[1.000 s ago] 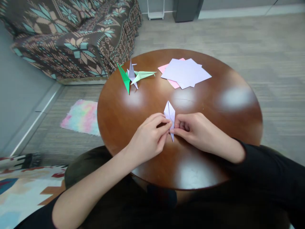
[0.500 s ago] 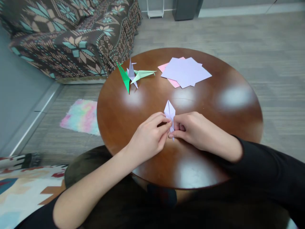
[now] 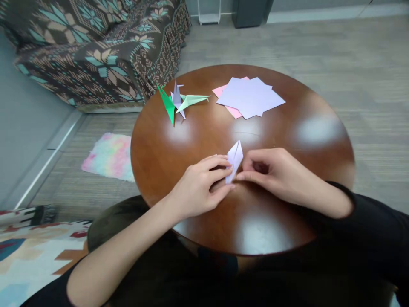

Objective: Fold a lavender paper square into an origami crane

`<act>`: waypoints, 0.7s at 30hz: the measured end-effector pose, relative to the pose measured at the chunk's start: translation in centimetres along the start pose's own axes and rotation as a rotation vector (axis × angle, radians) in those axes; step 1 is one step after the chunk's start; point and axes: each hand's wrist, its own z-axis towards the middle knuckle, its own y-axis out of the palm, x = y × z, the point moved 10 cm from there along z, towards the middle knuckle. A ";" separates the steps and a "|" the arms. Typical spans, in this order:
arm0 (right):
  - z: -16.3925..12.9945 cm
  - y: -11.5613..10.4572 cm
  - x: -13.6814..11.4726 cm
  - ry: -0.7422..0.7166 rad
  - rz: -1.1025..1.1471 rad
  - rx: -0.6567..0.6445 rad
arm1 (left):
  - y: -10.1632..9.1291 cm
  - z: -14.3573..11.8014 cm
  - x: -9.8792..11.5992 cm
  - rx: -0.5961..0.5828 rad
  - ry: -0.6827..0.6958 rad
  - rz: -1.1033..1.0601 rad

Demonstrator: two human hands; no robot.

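A lilac folded paper piece [image 3: 235, 157], a narrow kite shape with a centre slit, is tilted with its tip pointing up and right. My left hand [image 3: 206, 183] has its fingers on the left side of it and its thumb by the lower end, closed on the paper. Just to the right, my right hand [image 3: 271, 170] is curled with a gap between thumb and index finger. Its thumb tip lies close beside the paper's lower right edge; whether they touch I cannot tell. Nothing shows in that hand.
On the round brown table [image 3: 191, 140] stand folded cranes: a green one [image 3: 166, 104], a purple one [image 3: 176, 97] and a pale green one [image 3: 192, 101]. Lilac and pink paper sheets [image 3: 251, 97] lie behind my hands. A patterned sofa [image 3: 105, 64] is beyond, with a fluffy rug [image 3: 108, 157] left.
My right hand has come off the paper and moved right. The folded paper has turned from nearly upright to leaning right, with my left hand still on it.
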 end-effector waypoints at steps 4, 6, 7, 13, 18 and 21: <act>0.3 -3.2 0.1 -0.078 -0.146 0.239 | 0.3 -0.1 0.4 -0.073 0.046 -0.048; 0.7 -2.7 -0.6 -0.189 -0.194 0.211 | 0.4 -0.1 0.6 -0.088 0.071 -0.049; 0.9 -2.2 -0.9 -0.239 -0.200 0.175 | 0.3 -0.1 0.7 -0.083 0.082 -0.031; 0.0 -0.7 -0.9 -0.217 -0.169 0.071 | -0.6 -0.2 1.5 -0.001 0.076 0.335; -3.3 0.1 -1.1 -0.212 -0.237 0.189 | 0.4 -1.1 2.5 -0.033 -0.106 0.363; -4.6 1.0 -1.7 -0.267 -0.283 0.282 | 0.7 -1.3 2.9 0.037 -0.204 0.354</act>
